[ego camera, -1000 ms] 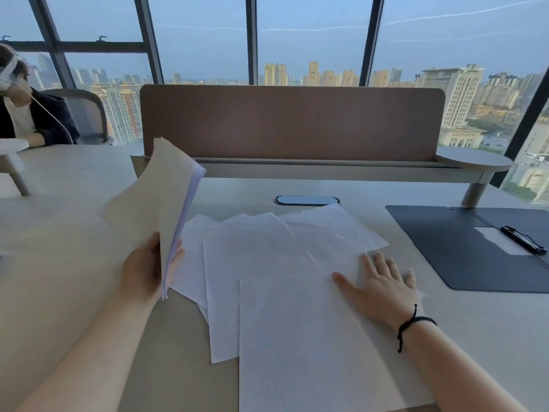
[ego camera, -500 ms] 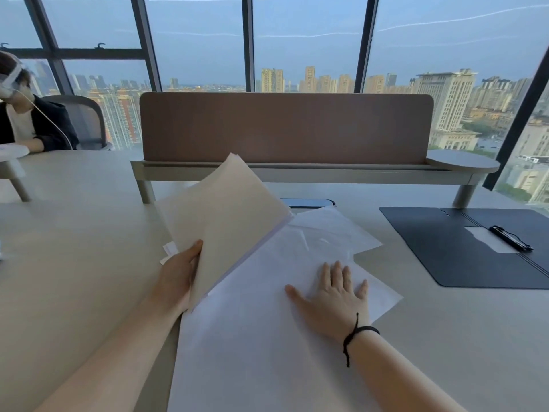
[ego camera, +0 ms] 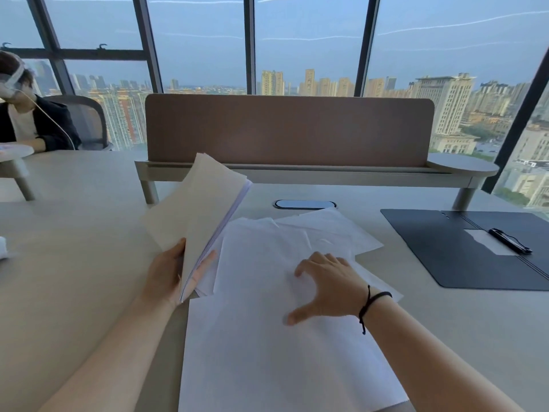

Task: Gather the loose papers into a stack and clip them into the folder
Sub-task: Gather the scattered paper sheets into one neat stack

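Several loose white papers [ego camera: 267,346] lie overlapped on the table in front of me. My left hand [ego camera: 169,272] grips a gathered stack of papers [ego camera: 199,215] by its lower edge and holds it tilted up above the table, left of the loose sheets. My right hand [ego camera: 329,286] is on the loose papers with fingers arched, fingertips and thumb touching the top sheet. The dark open folder [ego camera: 463,248] lies flat at the right, with a black clip [ego camera: 509,240] beside a white label near its spine.
A brown desk divider [ego camera: 289,130] on a raised shelf [ego camera: 297,173] runs across the back. A cable port [ego camera: 304,204] sits in the table behind the papers. Another person [ego camera: 26,114] sits at the far left. A white object [ego camera: 3,248] shows at the left edge.
My left hand lowered the stack toward the loose sheets, then lifted it upright again. My right hand slid left across the papers and went from flat to arched on its fingertips.
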The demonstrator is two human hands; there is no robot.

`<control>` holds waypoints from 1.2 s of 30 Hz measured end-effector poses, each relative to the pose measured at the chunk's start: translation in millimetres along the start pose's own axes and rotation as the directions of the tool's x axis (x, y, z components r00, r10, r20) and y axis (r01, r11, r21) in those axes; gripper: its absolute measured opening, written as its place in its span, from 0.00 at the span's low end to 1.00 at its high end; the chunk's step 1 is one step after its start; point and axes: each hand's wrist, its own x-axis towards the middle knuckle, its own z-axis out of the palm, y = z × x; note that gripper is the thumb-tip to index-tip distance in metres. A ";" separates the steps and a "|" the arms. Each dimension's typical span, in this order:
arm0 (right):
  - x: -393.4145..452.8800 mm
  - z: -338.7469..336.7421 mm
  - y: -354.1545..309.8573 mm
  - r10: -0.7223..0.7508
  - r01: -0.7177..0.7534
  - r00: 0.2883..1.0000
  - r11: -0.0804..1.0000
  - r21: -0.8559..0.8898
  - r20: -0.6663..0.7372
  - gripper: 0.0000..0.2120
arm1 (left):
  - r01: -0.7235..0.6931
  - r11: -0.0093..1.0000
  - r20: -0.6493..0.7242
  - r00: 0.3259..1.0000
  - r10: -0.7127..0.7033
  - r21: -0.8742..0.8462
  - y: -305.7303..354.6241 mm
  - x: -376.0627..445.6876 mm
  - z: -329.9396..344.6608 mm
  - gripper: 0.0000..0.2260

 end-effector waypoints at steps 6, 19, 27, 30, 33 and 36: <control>10.4 -12.0 -2.2 0.091 -0.082 0.991 0.992 -0.092 0.094 0.39 | -0.018 0.999 -0.017 1.000 0.017 -0.041 6.2 -2.8 1.9 0.09; 17.4 3.3 33.6 0.447 -0.301 0.874 0.804 0.513 -0.189 0.19 | -0.191 0.962 -0.073 0.975 0.209 0.195 6.5 6.4 -2.0 0.12; -0.6 5.9 51.2 0.451 -0.426 0.834 0.893 0.149 -0.318 0.28 | -0.209 0.844 -0.145 0.937 0.317 0.494 20.5 13.4 -13.3 0.16; -2.0 20.8 46.5 0.413 -0.410 0.905 0.911 0.050 -0.104 0.46 | -0.185 0.825 -0.127 0.947 0.294 0.534 14.0 17.0 -9.6 0.20; -5.0 25.8 25.8 0.415 -0.413 0.910 0.906 0.093 -0.001 0.58 | -0.158 0.834 -0.096 0.965 0.243 0.529 3.1 13.3 1.6 0.09; -19.7 26.1 0.1 0.420 -0.422 0.906 0.897 0.129 0.045 0.57 | -0.144 0.841 -0.083 0.972 0.218 0.522 -2.2 10.9 5.6 0.09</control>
